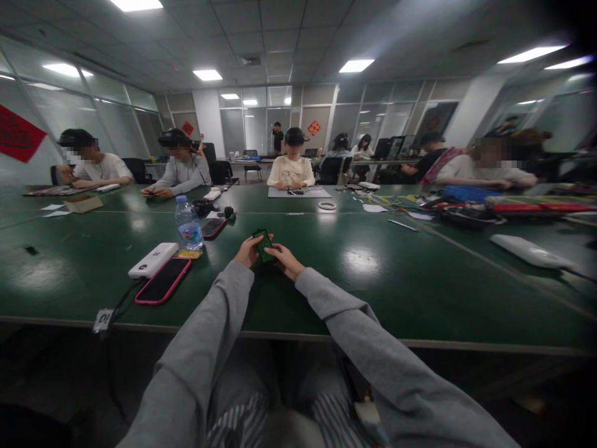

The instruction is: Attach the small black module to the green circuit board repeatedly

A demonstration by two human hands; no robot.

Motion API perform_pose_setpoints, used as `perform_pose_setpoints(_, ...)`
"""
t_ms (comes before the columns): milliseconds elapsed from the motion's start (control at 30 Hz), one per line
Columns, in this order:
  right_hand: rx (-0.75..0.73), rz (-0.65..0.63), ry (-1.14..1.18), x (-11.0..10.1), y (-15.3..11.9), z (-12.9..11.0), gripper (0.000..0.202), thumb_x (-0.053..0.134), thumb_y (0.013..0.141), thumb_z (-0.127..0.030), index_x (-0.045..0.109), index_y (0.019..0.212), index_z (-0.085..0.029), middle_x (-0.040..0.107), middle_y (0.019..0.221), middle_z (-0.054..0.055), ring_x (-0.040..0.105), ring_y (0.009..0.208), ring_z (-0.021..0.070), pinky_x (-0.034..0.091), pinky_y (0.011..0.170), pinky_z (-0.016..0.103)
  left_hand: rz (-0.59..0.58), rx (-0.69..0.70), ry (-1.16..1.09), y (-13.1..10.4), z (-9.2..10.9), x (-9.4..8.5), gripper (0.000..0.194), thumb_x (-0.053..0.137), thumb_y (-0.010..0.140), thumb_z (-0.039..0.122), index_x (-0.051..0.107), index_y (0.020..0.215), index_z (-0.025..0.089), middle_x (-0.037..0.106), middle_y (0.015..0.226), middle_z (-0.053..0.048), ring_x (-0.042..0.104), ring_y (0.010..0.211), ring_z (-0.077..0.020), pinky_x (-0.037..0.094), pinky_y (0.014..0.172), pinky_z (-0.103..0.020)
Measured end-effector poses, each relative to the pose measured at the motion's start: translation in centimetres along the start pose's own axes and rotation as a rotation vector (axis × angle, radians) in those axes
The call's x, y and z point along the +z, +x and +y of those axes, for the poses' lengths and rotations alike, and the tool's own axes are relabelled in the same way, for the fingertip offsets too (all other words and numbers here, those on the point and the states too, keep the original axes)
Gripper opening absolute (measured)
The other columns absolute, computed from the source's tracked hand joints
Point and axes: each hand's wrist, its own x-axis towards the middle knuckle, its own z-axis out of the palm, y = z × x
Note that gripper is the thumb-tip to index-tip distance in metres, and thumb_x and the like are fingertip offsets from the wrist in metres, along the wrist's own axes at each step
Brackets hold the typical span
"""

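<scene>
Both hands hold a small green rectangular piece with a dark edge [264, 244], tilted just above the green table; it looks like a circuit board, but its details are too small to make out. My left hand [245, 251] grips its left side, the fingers closed around the edge. From the right, my right hand [288, 262] pinches it with the thumb lying across its face. Most of the fingers of that hand are hidden beneath the piece.
To the left are a water bottle [189, 224], a white power bank [153, 260], a red-rimmed phone [163, 281] and a second phone [213, 228]. A tape roll [327, 205] and a pen [403, 225] lie farther off. Several people sit around the green table [420, 292].
</scene>
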Motion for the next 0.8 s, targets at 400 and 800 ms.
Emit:
perform_pose_setpoints(400, 0.125, -0.066, 0.376, 0.2, -0.5, -0.9, 0.026, 0.054, 0.085, -0.032, 0.046, 0.108, -0.023, 0.058, 0.096, 0.002, 0.058, 0.08, 0.0126, 0.053, 0.062, 0.025, -0.009, -0.137, -0.136, -0.9, 0.6, 1.2, 0.039, 0.051, 0.084, 0.03, 0.058, 0.116, 0.008, 0.068, 0.097, -0.013, 0.064, 0.088, -0.0206, 0.05, 0.08, -0.032)
perform_pose_setpoints(800, -0.108, 0.114, 0.02, 0.0, -0.3, -0.2, 0.062, 0.071, 0.065, -0.044, 0.033, 0.112, -0.03, 0.054, 0.086, -0.002, 0.057, 0.07, 0.0132, 0.047, 0.051, 0.021, -0.028, -0.257, -0.108, -0.6, -0.6, 2.0, 0.048, 0.048, 0.085, 0.046, 0.058, 0.113, 0.008, 0.067, 0.086, -0.015, 0.065, 0.083, -0.0227, 0.051, 0.074, -0.033)
